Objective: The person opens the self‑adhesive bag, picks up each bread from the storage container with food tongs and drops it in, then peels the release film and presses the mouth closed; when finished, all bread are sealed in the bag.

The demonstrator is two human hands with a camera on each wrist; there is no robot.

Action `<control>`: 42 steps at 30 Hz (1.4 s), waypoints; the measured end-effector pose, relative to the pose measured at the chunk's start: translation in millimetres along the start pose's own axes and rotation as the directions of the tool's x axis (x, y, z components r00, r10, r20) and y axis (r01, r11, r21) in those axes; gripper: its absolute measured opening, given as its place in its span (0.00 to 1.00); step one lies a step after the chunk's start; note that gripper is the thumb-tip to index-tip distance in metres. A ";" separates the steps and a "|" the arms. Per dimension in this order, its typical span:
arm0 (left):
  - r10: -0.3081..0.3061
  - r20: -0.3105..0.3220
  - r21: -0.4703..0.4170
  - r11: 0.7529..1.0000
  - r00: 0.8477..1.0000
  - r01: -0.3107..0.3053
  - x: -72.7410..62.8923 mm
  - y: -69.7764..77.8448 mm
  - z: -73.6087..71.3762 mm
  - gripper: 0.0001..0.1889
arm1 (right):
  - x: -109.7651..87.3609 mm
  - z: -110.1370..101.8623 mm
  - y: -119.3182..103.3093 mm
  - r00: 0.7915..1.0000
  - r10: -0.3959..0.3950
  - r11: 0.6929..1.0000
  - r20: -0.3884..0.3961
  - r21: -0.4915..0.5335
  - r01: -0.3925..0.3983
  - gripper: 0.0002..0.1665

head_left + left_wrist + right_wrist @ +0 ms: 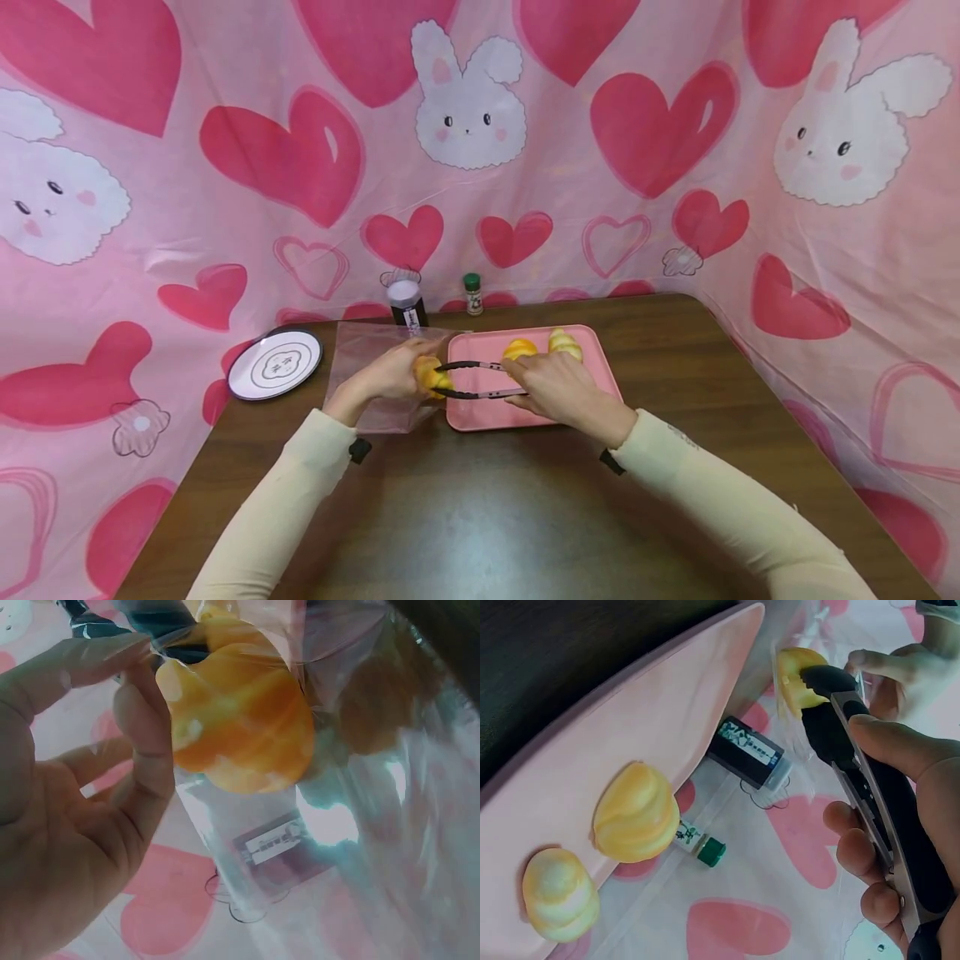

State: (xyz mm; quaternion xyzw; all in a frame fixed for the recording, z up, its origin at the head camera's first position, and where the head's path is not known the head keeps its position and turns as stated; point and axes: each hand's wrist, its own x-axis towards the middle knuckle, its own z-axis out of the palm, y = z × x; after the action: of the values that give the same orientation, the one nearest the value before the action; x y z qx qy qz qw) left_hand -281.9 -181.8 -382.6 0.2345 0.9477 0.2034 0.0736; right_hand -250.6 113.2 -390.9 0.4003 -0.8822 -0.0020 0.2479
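Observation:
My right hand (562, 387) grips metal tongs (491, 394) with black tips. Between the tips is a yellow-orange bread roll (429, 375), at the mouth of a clear plastic bag (358, 358); film covers part of the roll in the left wrist view. My left hand (393, 373) pinches the bag's edge between thumb and finger, close beside the roll. Through the film, a blurred brownish shape (382, 697) shows, too unclear to name. On the pink tray (480, 417) lie an orange-yellow roll (636, 814) and a paler twisted roll (560, 894).
Behind the bag stands a dark jar with a whitish lid (405, 293). A small green-capped shaker (472, 294) is behind the tray. At the table's left edge lies a white plate (255, 379) with a dark rim. A patterned cloth (555, 192) hangs behind the table.

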 end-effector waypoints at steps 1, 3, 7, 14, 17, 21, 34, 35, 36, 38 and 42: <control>0.015 0.007 -0.003 1.000 1.000 -0.015 -0.1 -0.3 0.1 0.49 | 0.0 0.9 0.4 1.000 -0.001 1.000 0.003 0.002 0.001 0.26; 0.055 0.020 -0.001 0.998 0.998 -0.055 -0.4 -0.7 0.6 0.49 | 0.5 1.7 1.1 1.000 0.016 0.999 0.020 0.035 -0.017 0.26; 0.087 0.048 -0.040 0.996 0.995 -0.085 -0.3 1.0 1.5 0.47 | 2.1 2.7 1.6 0.991 0.104 0.982 0.083 0.147 -0.115 0.27; 0.093 0.058 -0.144 0.986 0.994 -0.084 0.7 8.1 0.6 0.45 | 4.1 5.9 -0.5 0.972 0.189 0.956 0.139 0.198 -0.214 0.28; 0.113 0.035 -0.128 0.986 0.993 -0.108 0.8 10.9 0.5 0.43 | 5.6 6.2 -2.0 0.971 0.197 0.955 0.135 0.197 -0.221 0.28; 0.113 0.039 -0.155 0.982 0.993 -0.106 -0.5 14.1 -0.8 0.43 | 8.2 5.1 -4.1 0.980 0.165 0.969 0.114 0.165 -0.183 0.29; 0.111 0.106 -0.315 0.946 0.988 -0.072 -0.7 13.0 -3.4 0.47 | 11.3 6.0 -3.5 0.991 0.096 0.982 0.091 0.155 -0.109 0.31; 0.121 0.118 -0.340 0.937 0.986 -0.074 -0.9 13.2 -2.9 0.47 | 11.8 5.5 -3.4 0.990 0.101 0.980 0.103 0.163 -0.117 0.31; 0.132 0.130 -0.365 0.928 0.983 -0.077 -1.2 13.5 -2.5 0.47 | 12.4 5.2 -3.5 0.988 0.106 0.977 0.113 0.171 -0.125 0.32; 0.150 0.150 -0.408 0.910 0.977 -0.078 -1.7 14.3 -1.7 0.47 | 13.4 5.0 -3.8 0.984 0.120 0.973 0.131 0.181 -0.143 0.32; 0.161 0.165 -0.431 0.899 0.973 -0.076 -2.8 16.3 -0.6 0.46 | 15.0 6.4 -5.3 0.978 0.147 0.967 0.147 0.188 -0.174 0.32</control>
State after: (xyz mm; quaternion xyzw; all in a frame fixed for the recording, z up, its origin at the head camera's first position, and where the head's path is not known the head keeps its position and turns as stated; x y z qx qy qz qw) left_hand -272.8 -170.2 -375.1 0.2896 0.8533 0.3832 0.2031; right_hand -258.1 97.7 -391.1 0.3493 -0.9219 0.0803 0.1471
